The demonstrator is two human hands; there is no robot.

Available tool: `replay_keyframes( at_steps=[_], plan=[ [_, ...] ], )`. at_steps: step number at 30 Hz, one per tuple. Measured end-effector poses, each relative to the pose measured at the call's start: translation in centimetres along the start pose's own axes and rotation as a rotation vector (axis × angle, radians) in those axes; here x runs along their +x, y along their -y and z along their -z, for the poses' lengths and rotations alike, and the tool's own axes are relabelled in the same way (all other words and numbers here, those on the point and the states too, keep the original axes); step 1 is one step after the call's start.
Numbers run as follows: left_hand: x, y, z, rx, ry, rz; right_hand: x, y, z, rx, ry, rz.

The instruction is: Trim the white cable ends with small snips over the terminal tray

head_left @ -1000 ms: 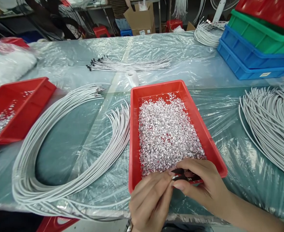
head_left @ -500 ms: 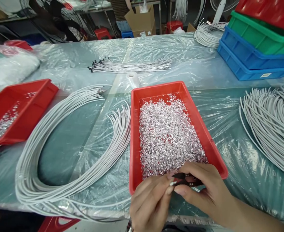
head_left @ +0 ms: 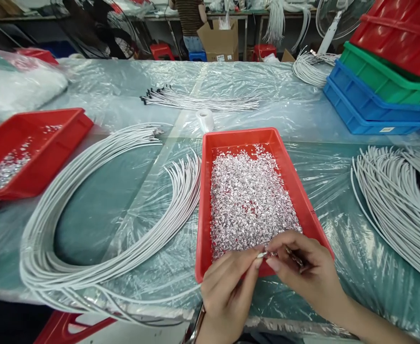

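Over the red plastic tray (head_left: 204,200), both hands' fingers (head_left: 258,260) pinch one shiny metal terminal (head_left: 264,254).

Both hands meet over the near end of a red tray (head_left: 203,200) that holds a heap of small silvery pieces (head_left: 251,200). The left hand (head_left: 227,296) pinches a tiny pale piece (head_left: 263,254) between thumb and forefinger, fingertip to fingertip with the right hand (head_left: 308,274), which grips a small dark tool (head_left: 293,256), mostly hidden by its fingers. Left of the tray a bundle of white cables (head_left: 99,220) curves in a wide loop on the plastic-covered table (head_left: 131,86). A second red tray (head_left: 47,143) sits at far left, more white cables (head_left: 396,200) lie at right, and stacked blue, green and red bins (head_left: 378,91) stand behind them
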State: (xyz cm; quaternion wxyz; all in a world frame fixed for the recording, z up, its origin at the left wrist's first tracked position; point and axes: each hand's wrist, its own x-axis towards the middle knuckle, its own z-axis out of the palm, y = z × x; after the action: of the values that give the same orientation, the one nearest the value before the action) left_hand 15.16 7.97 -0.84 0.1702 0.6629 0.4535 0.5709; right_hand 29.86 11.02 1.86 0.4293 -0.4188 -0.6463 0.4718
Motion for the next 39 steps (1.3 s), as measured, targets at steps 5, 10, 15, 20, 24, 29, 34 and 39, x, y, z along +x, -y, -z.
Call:
replay_keyframes(
  at_steps=[5,10,15,20,24,29,34,39],
  plan=[
    [-0.3,0.2,-0.1,-0.009,-0.012,-0.024,0.0,0.3,-0.2,0.165,0.079,-0.221],
    [-0.3,0.3,-0.2,-0.019,-0.01,-0.057,0.3,0.2,-0.2,0.243,0.089,-0.299],
    [-0.3,0.3,-0.2,-0.026,0.011,-0.055,0.2,-0.1,0.3,0.276,0.142,-0.311],
    [-0.4,0.3,0.0,-0.034,0.033,-0.053,0.3,-0.2,0.7,0.293,0.182,-0.318],
    [-0.4,0.4,0.1,-0.058,0.057,-0.055,0.6,-0.3,0.8,0.379,0.225,-0.347],
    [-0.4,0.3,0.2,-0.025,0.072,-0.073,0.5,-0.7,1.1,0.472,0.242,-0.428],
    [-0.3,0.2,0.1,-0.022,0.084,-0.063,0.7,-0.8,1.4,0.533,0.258,-0.513],
    [-0.4,0.2,0.1,-0.027,0.091,-0.055,1.1,-0.6,1.4,0.56,0.256,-0.538]
  ],
)
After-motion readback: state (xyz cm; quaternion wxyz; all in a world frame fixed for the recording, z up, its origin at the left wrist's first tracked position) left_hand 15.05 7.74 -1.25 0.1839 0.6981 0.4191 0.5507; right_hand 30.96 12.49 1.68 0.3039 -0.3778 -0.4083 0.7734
